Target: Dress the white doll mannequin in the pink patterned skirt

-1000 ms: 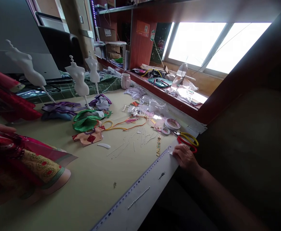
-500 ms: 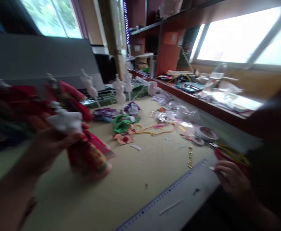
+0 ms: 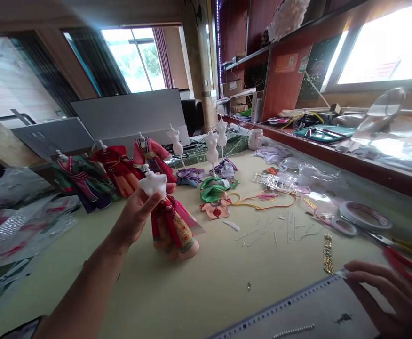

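Observation:
Upright in my left hand (image 3: 138,214) is a small white mannequin (image 3: 154,184) wearing a red skirt with gold panels (image 3: 174,223); thumb and fingers close round its torso. At the lower right, my right hand (image 3: 385,287) has its fingertips at the upper corner of a white board with a ruler edge (image 3: 297,308). Something small and whitish shows at those fingertips, too small to name. Near that hand lie a gold beaded strip (image 3: 328,254) and red-handled scissors (image 3: 403,263).
Dressed mannequins (image 3: 81,181) stand at the back left, bare white ones (image 3: 211,148) at the back centre. Green cloth (image 3: 213,189), a peach garment piece (image 3: 216,210), tape rolls (image 3: 364,215) and bead strings (image 3: 275,238) lie across the table. Plastic bags (image 3: 22,221) cover the left side.
The camera view has shifted left and up, showing more dressed mannequins and bags. My left hand still holds the skirted mannequin; my right hand remains by the board's upper corner.

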A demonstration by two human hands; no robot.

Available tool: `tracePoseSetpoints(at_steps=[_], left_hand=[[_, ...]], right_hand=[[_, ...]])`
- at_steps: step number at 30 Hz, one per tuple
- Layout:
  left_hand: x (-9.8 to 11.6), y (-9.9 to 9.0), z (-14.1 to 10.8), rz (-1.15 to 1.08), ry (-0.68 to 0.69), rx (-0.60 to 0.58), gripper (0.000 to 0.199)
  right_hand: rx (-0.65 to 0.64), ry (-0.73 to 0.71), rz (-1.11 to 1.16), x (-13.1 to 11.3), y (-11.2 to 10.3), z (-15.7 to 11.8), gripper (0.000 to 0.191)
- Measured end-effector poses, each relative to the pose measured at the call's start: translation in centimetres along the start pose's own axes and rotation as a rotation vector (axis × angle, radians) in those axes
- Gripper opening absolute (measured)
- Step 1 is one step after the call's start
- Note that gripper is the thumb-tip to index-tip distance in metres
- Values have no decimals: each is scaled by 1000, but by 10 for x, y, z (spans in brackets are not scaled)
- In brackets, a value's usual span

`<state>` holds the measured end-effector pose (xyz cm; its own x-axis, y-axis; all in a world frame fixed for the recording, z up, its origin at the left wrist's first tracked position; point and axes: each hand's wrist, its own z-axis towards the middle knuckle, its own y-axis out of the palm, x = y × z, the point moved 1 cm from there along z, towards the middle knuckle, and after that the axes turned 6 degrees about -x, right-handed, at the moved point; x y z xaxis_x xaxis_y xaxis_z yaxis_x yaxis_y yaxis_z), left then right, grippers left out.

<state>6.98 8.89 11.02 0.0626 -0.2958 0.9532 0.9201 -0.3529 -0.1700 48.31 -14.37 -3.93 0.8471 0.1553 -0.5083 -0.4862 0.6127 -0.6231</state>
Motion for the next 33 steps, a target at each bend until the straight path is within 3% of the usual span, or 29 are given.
tracePoseSetpoints(at_steps=[3, 6, 17, 23, 26, 29, 31, 33], left_hand=[[0, -2, -1, -9, 4, 16, 62], [1, -2, -2, -25, 7, 5, 59], [-4, -8, -1, -80, 35, 15, 52], [-3, -8, -5, -105, 21, 65, 50], [-4, -11, -13, -68, 63, 232, 45], [-2, -8, -35, 45, 190, 591, 39], [0, 5, -56, 142, 247, 746, 32], [3, 28, -78, 211, 193, 660, 23]], right_hand=[[-64, -214, -22, -10, 7, 3, 12], [-92, -293, -24, -16, 15, 5, 12], [-114, -341, 32, -58, 30, 23, 5], [-131, -290, 110, -78, 38, 29, 5], [-130, -256, 177, -86, 42, 30, 6], [-157, -208, 287, -98, 46, 31, 10], [-199, -139, 425, -109, 50, 32, 11], [-246, -12, 635, -123, 54, 33, 8]])
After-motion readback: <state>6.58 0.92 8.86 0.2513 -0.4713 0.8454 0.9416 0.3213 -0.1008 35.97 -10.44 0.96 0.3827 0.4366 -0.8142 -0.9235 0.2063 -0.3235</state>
